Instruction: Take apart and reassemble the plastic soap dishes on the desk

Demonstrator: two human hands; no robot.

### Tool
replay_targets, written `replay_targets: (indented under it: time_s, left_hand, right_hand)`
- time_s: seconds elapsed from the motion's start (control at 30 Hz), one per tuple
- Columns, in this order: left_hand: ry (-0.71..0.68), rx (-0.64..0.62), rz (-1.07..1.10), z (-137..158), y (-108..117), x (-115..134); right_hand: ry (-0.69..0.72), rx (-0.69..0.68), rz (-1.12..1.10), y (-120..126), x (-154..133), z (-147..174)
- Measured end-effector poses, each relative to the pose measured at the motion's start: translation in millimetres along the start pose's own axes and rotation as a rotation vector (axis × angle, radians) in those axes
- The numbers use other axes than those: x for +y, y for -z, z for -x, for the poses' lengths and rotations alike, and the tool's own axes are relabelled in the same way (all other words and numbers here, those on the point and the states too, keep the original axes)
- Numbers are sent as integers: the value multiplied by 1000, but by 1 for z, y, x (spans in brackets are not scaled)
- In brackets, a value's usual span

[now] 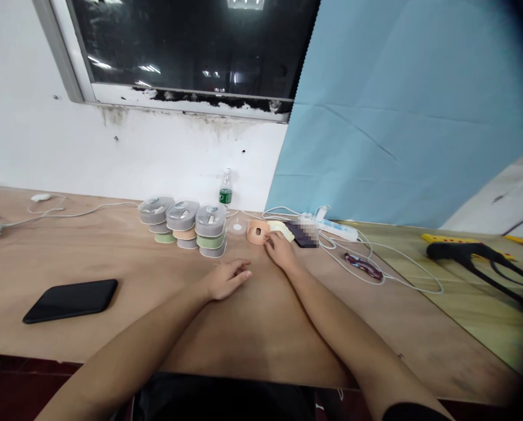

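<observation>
My left hand point(229, 279) rests on the table, holding nothing, with its fingers loosely bent and thumb apart. Farther right, my right hand point(281, 250) has its fingertips closed at the right edge of an orange plastic box part point(253, 236) with a dark rectangular opening. Right behind those fingers lies a pale yellow curved plastic piece point(286, 228). A clear lid point(236, 227) with a white round spot is just left of the orange part. Stacked rounded boxes point(211, 219) with clear lids, in grey, green and orange, stand left of it.
A black phone point(72, 300) lies at the left front. A water bottle point(226, 188) stands by the wall. To the right are a dark, partly blurred device point(303, 235), a white power strip point(338, 229), loose cables, a dark red object point(363, 266) and a black strap-like object point(467, 266).
</observation>
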State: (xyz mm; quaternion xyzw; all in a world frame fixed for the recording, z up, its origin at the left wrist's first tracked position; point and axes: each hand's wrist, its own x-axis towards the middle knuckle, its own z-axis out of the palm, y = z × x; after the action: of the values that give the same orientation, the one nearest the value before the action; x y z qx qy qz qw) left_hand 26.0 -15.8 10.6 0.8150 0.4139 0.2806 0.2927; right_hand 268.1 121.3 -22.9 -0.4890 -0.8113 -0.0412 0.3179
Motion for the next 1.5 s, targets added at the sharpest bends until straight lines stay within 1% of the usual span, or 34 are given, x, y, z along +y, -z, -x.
replay_targets:
  time_s: [0.1, 0.23, 0.33, 0.4, 0.6, 0.67, 0.87, 1.03, 1.1, 1.17, 1.27, 1.33, 1.4, 1.5]
  left_hand:
    - [-2, 0, -9, 0, 0, 0]
    - [10, -9, -21, 0, 0, -1]
    - [11, -9, -20, 0, -1, -2]
    - [13, -13, -13, 0, 0, -1]
    - [17, -14, -18, 0, 1, 1]
    - [19, -9, -26, 0, 1, 1]
    - [22, -10, -33, -1, -1, 0]
    - [27, -10, -35, -2, -1, 2]
    - [22, -4, -36, -2, -1, 3]
    - [24, -3, -47, -3, -1, 4]
    - [26, -4, -67, -4, -2, 4]
    - [16, -8, -57, -4, -3, 4]
    - [-6, -4, -46, -3, -2, 4]
    - [-107, 57, -111, -1, 4, 3]
  right_hand:
    - [-43, 3, 80, -2, 5, -1]
    - [-184, 25, 207, 1, 5, 0]
    - [-259, 3, 232, 5, 1, 1]
    - [-250, -7, 219, 6, -2, 1]
    - [-129, 19, 100, 4, -6, 1]
    - [-110, 21, 88, 3, -7, 1]
    - [-142, -79, 136, 1, -6, -4]
    - [-233, -15, 175, -1, -2, -10]
    - [-242, 8, 204, 0, -5, -11]
    - [-207, 18, 222, 2, -13, -11]
    - [-107, 12, 208, 1, -27, -12]
    - [-68, 22, 192, -1, -32, -13]
    - [-93, 53, 190, -2, -29, -13]
    - [-220, 82, 215, -2, -15, -9]
